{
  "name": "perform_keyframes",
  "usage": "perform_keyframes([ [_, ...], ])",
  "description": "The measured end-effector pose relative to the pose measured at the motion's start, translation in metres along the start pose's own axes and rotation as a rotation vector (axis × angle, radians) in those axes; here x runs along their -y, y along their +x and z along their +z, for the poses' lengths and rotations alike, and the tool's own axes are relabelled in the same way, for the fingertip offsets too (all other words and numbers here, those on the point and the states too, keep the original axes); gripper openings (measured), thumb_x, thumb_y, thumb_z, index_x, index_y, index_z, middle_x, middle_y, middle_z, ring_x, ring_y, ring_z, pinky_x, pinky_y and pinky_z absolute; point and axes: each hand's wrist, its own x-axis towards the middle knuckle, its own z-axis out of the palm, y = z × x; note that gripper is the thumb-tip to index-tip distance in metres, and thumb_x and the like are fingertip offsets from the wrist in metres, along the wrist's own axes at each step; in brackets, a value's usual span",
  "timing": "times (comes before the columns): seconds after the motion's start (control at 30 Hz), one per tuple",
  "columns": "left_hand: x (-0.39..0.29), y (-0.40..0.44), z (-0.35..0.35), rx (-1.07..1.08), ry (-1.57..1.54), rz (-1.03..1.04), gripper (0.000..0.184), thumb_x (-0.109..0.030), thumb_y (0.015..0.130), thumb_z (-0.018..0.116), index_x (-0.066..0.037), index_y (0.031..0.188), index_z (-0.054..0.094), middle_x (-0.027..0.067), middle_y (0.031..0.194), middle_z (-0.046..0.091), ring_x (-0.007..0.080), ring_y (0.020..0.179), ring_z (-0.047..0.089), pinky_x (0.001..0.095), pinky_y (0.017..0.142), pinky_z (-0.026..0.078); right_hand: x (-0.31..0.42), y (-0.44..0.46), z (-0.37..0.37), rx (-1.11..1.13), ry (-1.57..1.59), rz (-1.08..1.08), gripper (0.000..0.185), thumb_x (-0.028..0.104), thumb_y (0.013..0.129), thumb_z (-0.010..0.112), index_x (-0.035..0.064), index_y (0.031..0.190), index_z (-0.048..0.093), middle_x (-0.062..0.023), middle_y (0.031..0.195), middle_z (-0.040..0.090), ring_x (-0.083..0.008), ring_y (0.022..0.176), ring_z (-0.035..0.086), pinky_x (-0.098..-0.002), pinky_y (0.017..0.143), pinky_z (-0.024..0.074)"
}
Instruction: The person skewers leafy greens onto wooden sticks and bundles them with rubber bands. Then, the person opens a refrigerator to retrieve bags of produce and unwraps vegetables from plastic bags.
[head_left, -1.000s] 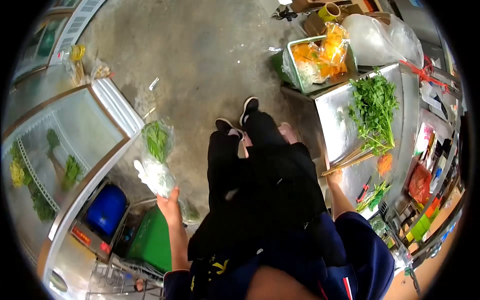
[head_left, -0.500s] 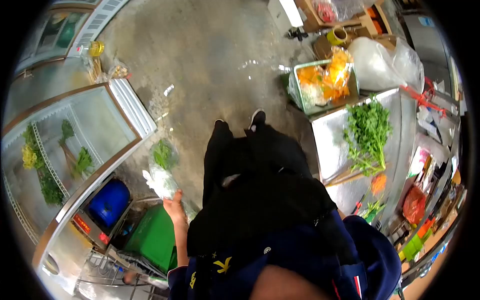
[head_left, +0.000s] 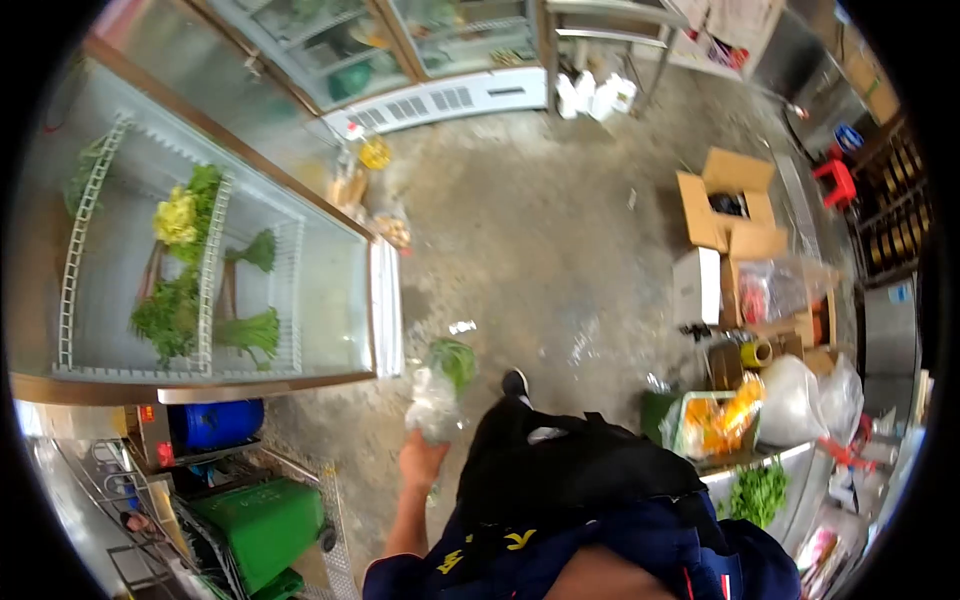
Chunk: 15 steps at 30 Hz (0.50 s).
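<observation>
My left hand point(head_left: 424, 460) is closed around the gathered end of a clear plastic bag point(head_left: 432, 398). Leafy greens point(head_left: 454, 364) show at the bag's far end, held out low in front of me over the floor. Left of the bag stands a glass-fronted display fridge point(head_left: 385, 310). On its white wire racks lie bunches of green vegetables point(head_left: 168, 310) and a pale yellow-green head point(head_left: 176, 222). My right hand is out of the picture; my dark clothing covers that side.
Below the fridge are a blue drum point(head_left: 216, 424) and a green wheeled bin point(head_left: 262, 525). At right, a crate point(head_left: 690, 425) of orange pieces stands by a metal counter with leafy herbs point(head_left: 757, 494). Cardboard boxes point(head_left: 735, 195) sit further back. White jugs point(head_left: 600, 97) stand at the far wall.
My view has swung left and up, bringing more of the fridge and far floor into sight. The bag is still in my left hand, now nearer the fridge's edge.
</observation>
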Motion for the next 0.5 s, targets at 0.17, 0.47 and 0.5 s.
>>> perform_keyframes([
  [0.17,-0.016,0.116,-0.041,0.034,0.125,0.255,0.048,-0.027,0.069,0.063,-0.003,0.108,0.05,0.0215,0.095,0.06,0.0374,0.084,0.059,0.044,0.073,0.047,0.108,0.072,-0.068,-0.291,-0.079,0.144,0.027,0.026,0.08,0.05,0.0042,0.091,0.062,-0.02,0.093,0.062,-0.0337,0.091,0.059,-0.0416,0.077,0.0473],
  [0.47,-0.184,0.287,-0.099,0.133,0.251,1.022,0.02,-0.009,0.066,0.056,-0.004,0.085,0.052,0.0152,0.085,0.06,0.0327,0.08,0.059,0.0418,0.07,0.046,0.521,0.057,-0.155,-0.385,-0.043,-1.177,0.073,0.026,0.063,0.075,0.0049,0.124,0.04,-0.0158,0.127,0.042,-0.0318,0.119,0.039,-0.0421,0.101,0.0297],
  [0.5,-0.208,0.301,-0.103,0.15,0.261,1.105,0.019,-0.008,0.066,0.056,-0.004,0.085,0.053,0.0143,0.084,0.06,0.0317,0.08,0.059,0.0409,0.07,0.046,0.546,0.061,-0.169,-0.419,-0.15,-1.207,0.074,0.027,0.063,0.075,0.0049,0.125,0.04,-0.0156,0.129,0.041,-0.0312,0.121,0.038,-0.0428,0.102,0.0279],
])
